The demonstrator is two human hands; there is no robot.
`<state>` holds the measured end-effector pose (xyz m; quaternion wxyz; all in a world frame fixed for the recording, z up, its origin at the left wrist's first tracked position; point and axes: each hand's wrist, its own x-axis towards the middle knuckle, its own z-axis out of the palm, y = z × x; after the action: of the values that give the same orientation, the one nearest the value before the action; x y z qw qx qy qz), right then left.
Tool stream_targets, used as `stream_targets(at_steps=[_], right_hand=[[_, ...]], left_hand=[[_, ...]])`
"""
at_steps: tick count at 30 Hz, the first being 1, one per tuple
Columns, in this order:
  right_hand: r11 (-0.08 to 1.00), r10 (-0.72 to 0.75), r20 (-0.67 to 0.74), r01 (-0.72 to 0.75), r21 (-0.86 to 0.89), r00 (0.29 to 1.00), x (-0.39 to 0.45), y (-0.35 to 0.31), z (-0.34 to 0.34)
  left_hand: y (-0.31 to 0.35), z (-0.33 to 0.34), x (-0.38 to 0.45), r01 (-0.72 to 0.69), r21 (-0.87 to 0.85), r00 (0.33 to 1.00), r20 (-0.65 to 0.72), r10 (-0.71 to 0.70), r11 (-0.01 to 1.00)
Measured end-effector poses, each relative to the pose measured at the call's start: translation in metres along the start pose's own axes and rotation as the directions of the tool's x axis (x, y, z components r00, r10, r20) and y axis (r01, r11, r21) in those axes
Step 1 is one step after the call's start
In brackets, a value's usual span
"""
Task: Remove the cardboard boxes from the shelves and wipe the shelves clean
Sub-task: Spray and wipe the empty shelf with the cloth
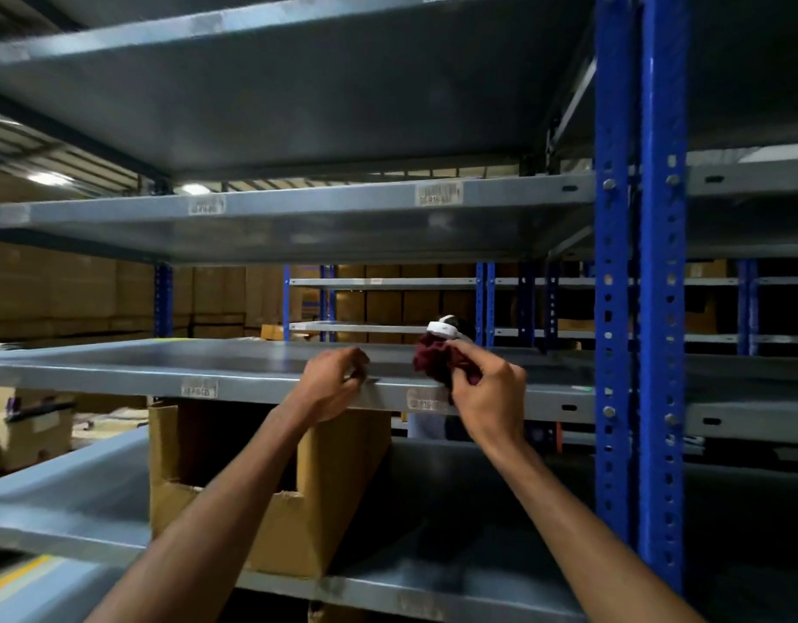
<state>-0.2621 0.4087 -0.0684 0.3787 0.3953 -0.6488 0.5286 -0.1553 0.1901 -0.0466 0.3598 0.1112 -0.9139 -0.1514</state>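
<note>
A grey metal shelf (118,375) runs across the middle of the view at hand height, with nothing standing on it. My right hand (491,388) grips a bunched dark red cloth (437,359) at the shelf's front edge. My left hand (336,384) rests on the same edge just left of the cloth, fingers curled, holding nothing that I can make out. On the shelf below stands an open cardboard box (293,523), partly hidden behind my left forearm. Two more grey shelves (298,209) above carry no boxes.
Blue perforated uprights (639,308) frame the rack on the right. Behind the rack are further shelving rows and stacked cardboard boxes (73,290). A person wearing a white headband (444,328) stands behind the shelf near the cloth. More boxes (33,433) sit low at left.
</note>
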Motion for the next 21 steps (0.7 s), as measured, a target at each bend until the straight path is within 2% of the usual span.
stream_targets(at_steps=[3, 5, 7, 10, 14, 18, 21], right_hand=[[0.977, -0.194, 0.206, 0.207, -0.045, 0.959, -0.012, -0.027, 0.043], [0.911, -0.341, 0.350, 0.399, -0.108, 0.873, -0.018, -0.039, 0.076], [0.846, -0.423, 0.394, 0.511, -0.150, 0.816, -0.022, -0.042, 0.101], [0.834, -0.449, 0.330, 0.522, -0.179, 0.830, -0.028, -0.031, 0.115], [0.750, -0.510, 0.279, 0.579, -0.319, 0.814, -0.036, -0.013, 0.095], [0.850, -0.362, 0.150, 0.392, -0.352, 0.920, -0.036, -0.011, 0.093], [0.854, -0.380, 0.181, 0.420, -0.307, 0.907, -0.036, -0.038, 0.136]], left_hand=[[-0.020, -0.020, 0.006, 0.047, 0.018, 0.999, 0.017, -0.048, 0.999], [-0.036, -0.031, 0.010, 0.038, 0.033, 0.998, 0.041, -0.039, 0.999], [-0.054, -0.039, 0.009, -0.029, 0.105, 0.999, 0.042, 0.025, 0.994], [-0.076, -0.039, 0.003, -0.186, 0.070, 0.982, 0.005, 0.187, 0.980], [-0.091, -0.032, 0.006, -0.286, -0.057, 0.958, -0.012, 0.286, 0.956], [-0.102, -0.024, 0.015, -0.292, -0.167, 0.956, -0.055, 0.287, 0.942], [-0.102, -0.025, 0.015, -0.358, -0.141, 0.933, -0.094, 0.347, 0.923]])
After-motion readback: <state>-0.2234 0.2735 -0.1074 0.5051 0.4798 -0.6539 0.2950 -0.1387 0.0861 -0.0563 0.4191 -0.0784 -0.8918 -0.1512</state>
